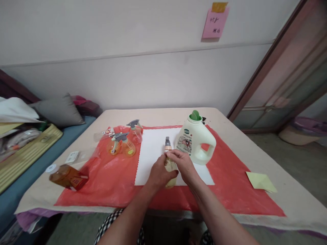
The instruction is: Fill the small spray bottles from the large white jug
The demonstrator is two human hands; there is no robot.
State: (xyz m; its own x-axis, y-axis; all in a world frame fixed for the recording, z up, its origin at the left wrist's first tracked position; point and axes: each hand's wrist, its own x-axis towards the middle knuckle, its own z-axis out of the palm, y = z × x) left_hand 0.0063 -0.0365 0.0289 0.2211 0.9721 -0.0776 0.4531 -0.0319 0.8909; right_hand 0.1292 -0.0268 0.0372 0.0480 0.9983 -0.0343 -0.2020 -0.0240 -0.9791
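Observation:
A small clear spray bottle [169, 167] with pale liquid and a grey nozzle stands on a white sheet [153, 149]. My left hand [159, 173] is wrapped round its body. My right hand [182, 162] is closed over its neck, just under the nozzle. A white detergent jug [195, 141] with a green open cap stands right behind my right hand.
Two small spray bottles [124, 143] with orange liquid lie on the red plastic sheet [107, 183] at the left. An amber bottle [66, 177] lies near the table's left edge. A yellow-green paper [260, 181] sits at the right. Cushions and clutter lie on the bench at the left.

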